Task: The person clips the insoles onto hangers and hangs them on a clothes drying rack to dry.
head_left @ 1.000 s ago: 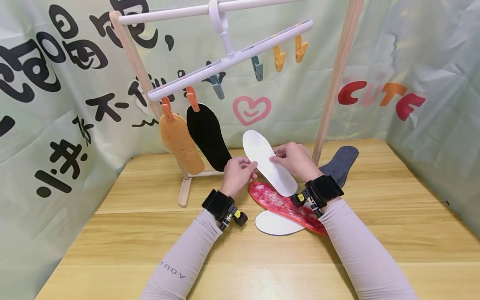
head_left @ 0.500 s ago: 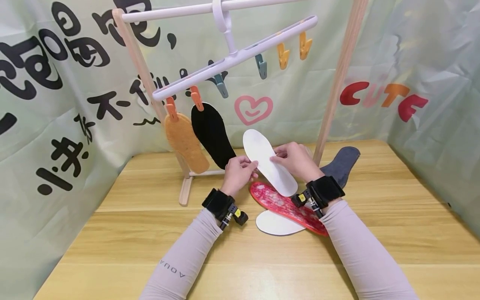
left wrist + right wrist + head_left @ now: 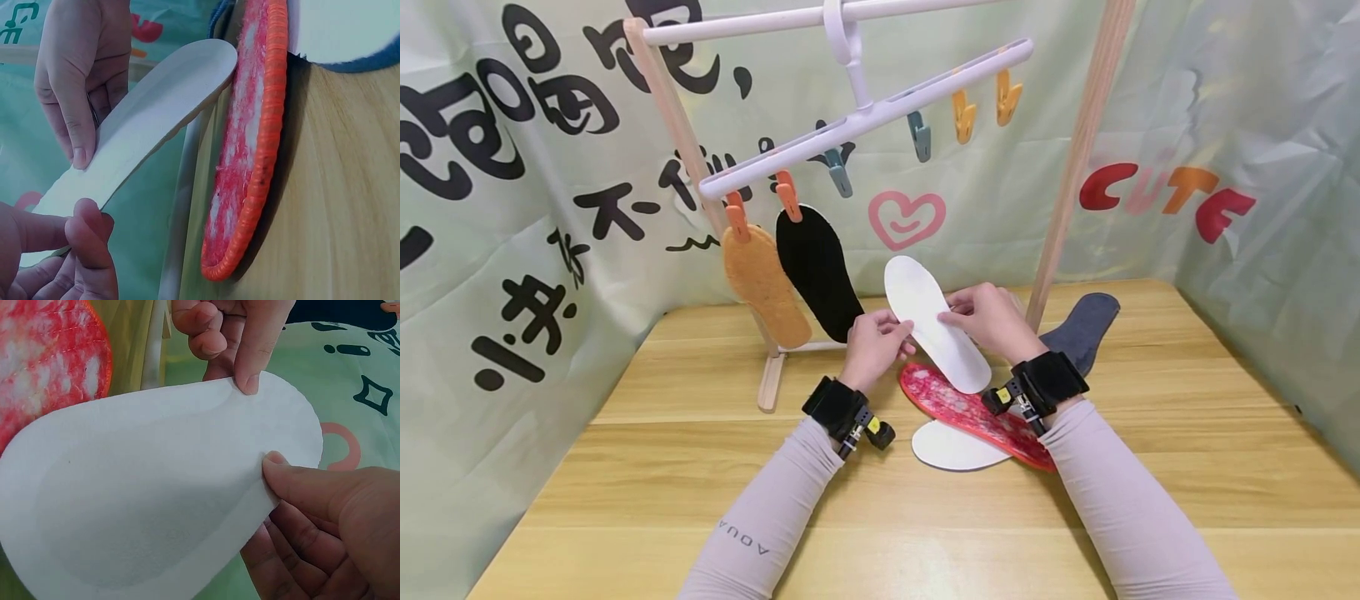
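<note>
A white insole (image 3: 936, 325) is held up at a slant between both hands, above the table. My left hand (image 3: 874, 346) pinches its left edge, the thumb on the near face. On the opposite edge my right hand (image 3: 992, 321) does the same, fingers behind. The right wrist view shows both thumbs on the pale face of the insole (image 3: 137, 481). Under it lies a red and white fuzzy insole (image 3: 970, 412) with an orange-red bound edge, which partly covers another white insole (image 3: 955, 447) on the table.
A wooden stand bears a tilted lilac clip hanger (image 3: 865, 117). Orange clips hold a tan insole (image 3: 767, 287) and a black insole (image 3: 820, 275); the blue-grey clips (image 3: 919, 136) and yellow clips (image 3: 964, 117) hold nothing. A dark grey-blue insole (image 3: 1082, 329) lies behind the right wrist.
The hanger with its two hanging insoles has swung slightly right and then back left. Both hands keep their pinch on the white insole, which has shifted very little.
</note>
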{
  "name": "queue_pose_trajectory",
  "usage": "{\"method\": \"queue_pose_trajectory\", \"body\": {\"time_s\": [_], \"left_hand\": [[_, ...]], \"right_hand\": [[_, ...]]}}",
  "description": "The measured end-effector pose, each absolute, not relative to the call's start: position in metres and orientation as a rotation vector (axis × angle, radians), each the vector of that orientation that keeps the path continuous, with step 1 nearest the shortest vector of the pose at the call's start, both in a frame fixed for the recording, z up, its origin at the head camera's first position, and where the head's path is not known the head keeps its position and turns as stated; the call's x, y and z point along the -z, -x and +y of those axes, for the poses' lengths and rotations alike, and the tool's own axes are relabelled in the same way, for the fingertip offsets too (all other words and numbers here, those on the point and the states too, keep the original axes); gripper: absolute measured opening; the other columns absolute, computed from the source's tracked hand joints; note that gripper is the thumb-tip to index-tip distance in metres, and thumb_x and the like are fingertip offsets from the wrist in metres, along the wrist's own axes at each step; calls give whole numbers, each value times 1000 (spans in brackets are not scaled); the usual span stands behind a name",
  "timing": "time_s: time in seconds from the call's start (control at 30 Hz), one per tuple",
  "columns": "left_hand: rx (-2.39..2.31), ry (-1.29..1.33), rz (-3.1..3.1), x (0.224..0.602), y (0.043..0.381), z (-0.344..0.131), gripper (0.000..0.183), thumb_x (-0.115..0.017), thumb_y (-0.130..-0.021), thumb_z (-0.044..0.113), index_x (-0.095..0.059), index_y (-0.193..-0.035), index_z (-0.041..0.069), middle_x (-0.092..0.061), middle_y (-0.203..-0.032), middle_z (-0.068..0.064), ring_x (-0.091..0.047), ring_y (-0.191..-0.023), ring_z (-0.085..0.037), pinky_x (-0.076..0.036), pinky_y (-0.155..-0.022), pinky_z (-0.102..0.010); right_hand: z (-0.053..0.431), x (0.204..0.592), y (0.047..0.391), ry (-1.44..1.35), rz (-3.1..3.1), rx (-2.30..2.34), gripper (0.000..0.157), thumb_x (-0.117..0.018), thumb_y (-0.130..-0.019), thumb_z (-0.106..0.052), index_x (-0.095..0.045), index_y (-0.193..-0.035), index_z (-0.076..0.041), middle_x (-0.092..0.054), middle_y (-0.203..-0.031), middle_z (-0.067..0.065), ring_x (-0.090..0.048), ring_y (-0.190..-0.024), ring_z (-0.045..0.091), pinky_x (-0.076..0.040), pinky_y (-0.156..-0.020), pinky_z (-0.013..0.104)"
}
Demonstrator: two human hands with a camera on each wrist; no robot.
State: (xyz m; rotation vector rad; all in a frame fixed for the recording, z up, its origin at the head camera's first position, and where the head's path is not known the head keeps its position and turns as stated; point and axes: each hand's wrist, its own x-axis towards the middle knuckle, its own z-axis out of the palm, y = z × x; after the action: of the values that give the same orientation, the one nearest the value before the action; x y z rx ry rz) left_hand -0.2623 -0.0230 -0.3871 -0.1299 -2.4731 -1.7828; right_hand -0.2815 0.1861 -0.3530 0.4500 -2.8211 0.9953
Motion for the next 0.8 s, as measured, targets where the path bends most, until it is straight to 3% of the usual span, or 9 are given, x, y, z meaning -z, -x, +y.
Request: {"method": "queue_pose_trajectory", "body": {"time_s": [0.1, 0.3, 0.57, 0.8], "left_hand": [[1795, 127, -2465, 387, 263, -24, 20, -74, -104, 19, -70, -91, 5, -80, -81, -11, -78, -74, -33, -66, -77, -52], [1802, 116, -2452, 389, 264, -23, 20, -75, -103, 18, -70, -89, 5, -81, -82, -11, -78, -71, -29, -66, -80, -56], [1859, 130, -2410, 391, 265, -23, 17, -76, -102, 16, -72, -93, 2, -81, -85, -15, -71, -61, -10, -67, -77, -52], [1877, 144, -2393, 390, 263, -25, 17, -76, -102, 15, -73, -93, 1, -81, -88, -19, -70, -61, -8, -68, -73, -45]], "right_hand": [[186, 352, 281, -449, -2821, -999, 33, -78, -101, -29, -80, -125, -7, -83, -108, 14, -77, -104, 32, -58, -87, 46], [187, 351, 280, -445, -2821, -1009, 32, -79, -100, -29, -80, -124, -7, -83, -108, 14, -77, -103, 31, -58, -86, 45], [187, 349, 279, -440, -2820, -1010, 34, -79, -100, -27, -79, -126, -5, -83, -109, 16, -78, -103, 33, -59, -86, 46], [187, 348, 279, -445, -2808, -1000, 33, -79, -100, -28, -80, -125, -6, -83, -108, 15, -78, -102, 32, -57, -83, 43]]}}
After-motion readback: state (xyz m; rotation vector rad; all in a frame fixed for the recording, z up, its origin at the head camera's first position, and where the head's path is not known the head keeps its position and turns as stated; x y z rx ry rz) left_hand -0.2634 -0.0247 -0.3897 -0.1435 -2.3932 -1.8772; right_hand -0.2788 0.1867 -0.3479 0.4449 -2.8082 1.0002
